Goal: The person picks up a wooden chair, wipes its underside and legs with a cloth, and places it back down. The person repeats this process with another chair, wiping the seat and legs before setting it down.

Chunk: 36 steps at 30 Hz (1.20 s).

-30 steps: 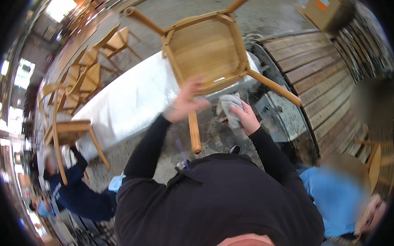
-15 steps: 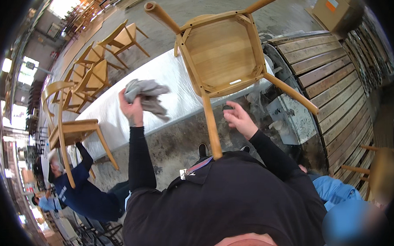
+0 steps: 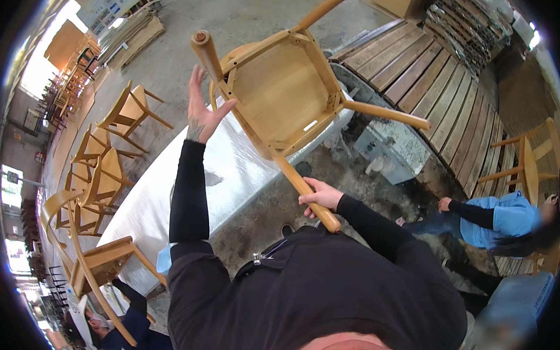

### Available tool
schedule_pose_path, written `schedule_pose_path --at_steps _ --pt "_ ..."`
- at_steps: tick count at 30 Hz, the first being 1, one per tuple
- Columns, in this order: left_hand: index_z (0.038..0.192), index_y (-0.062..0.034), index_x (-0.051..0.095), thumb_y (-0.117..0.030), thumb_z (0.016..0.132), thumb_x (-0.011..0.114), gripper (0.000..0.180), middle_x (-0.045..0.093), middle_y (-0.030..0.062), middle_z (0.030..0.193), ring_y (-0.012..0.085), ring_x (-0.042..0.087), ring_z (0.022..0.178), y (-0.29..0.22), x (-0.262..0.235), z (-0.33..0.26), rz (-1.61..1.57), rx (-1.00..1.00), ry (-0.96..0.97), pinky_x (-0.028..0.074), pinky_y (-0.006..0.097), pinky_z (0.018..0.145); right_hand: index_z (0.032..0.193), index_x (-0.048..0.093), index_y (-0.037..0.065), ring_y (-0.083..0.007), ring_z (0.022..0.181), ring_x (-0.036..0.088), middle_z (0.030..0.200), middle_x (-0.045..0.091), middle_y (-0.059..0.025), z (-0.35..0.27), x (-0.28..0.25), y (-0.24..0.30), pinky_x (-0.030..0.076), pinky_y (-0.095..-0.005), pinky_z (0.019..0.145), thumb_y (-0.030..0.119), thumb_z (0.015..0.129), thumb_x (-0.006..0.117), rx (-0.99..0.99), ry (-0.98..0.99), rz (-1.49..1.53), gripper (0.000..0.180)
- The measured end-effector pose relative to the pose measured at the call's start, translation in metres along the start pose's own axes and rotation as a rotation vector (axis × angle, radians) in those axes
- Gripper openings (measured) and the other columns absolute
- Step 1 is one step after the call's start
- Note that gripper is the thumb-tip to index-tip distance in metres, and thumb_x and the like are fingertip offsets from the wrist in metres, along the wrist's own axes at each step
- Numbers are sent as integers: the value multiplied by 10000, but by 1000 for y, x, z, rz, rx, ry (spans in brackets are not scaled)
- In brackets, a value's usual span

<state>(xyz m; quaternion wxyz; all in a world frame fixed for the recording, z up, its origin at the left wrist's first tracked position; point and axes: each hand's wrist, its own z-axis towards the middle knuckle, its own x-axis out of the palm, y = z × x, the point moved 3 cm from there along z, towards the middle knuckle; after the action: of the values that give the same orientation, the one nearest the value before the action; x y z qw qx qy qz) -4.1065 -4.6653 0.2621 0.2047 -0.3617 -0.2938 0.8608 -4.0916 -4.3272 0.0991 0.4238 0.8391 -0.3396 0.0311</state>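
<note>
An upturned wooden chair (image 3: 280, 92) rests on a long table (image 3: 146, 207) wrapped in clear plastic, its seat underside facing up and its legs splayed. My right hand (image 3: 321, 196) is wrapped round the near chair leg (image 3: 292, 175), close to its lower end. My left hand (image 3: 207, 107) is raised beside the far-left chair leg (image 3: 207, 52). Its fingers are spread and nothing is in them; whether they touch the chair frame is hard to tell. A small grey patch shows on the plastic by my left forearm; I cannot make out what it is.
Several finished-looking chairs (image 3: 110, 169) stand to the left. At lower left a co-worker (image 3: 133, 330) is beside another chair (image 3: 104, 264). A slatted wooden platform (image 3: 443, 97) lies on the right, with a grey metal box (image 3: 392, 148) before it. Blue-clad people (image 3: 497, 223) are at right.
The grey cloth has left my left hand, which has moved up toward the far-left leg. My right hand has closed on the near leg. My view has shifted.
</note>
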Motion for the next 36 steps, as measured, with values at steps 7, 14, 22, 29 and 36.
schedule_pose_path --at_steps 7,14,22,29,36 --pt "1394 -102 457 -79 854 589 556 563 97 1302 228 526 1240 25 -6 27 -382 -221 39 480 380 941 1438 301 110 -188 572 626 903 577 -91 -6 -2 -5 544 -346 495 111 880 652 -55 8 16 660" --pt "1160 -67 626 -307 942 544 334 707 79 992 169 644 910 152 -5 39 -224 -817 76 518 346 698 1512 161 101 -163 604 630 946 565 -88 -7 1 -1 550 -307 524 75 881 626 -86 99 -124 785" --pt "1064 15 686 -462 876 606 518 714 182 959 267 685 905 297 34 102 37 -711 192 519 367 804 1512 192 81 -146 744 636 1001 577 -91 3 0 -1 551 -294 662 123 878 664 23 -28 -285 792" --pt "1095 10 671 -553 831 616 624 694 199 1058 307 664 1005 387 71 155 106 -669 263 498 390 878 1482 264 39 -226 1110 585 1260 537 -176 4 44 74 498 -367 922 200 855 705 21 -470 -1249 783" --pt "1103 29 662 -632 829 587 719 687 210 1068 300 653 1026 433 102 185 67 -711 311 486 387 892 1413 383 26 -261 1146 593 1251 564 -172 8 62 270 495 -412 974 173 952 579 -906 -393 -72 522"
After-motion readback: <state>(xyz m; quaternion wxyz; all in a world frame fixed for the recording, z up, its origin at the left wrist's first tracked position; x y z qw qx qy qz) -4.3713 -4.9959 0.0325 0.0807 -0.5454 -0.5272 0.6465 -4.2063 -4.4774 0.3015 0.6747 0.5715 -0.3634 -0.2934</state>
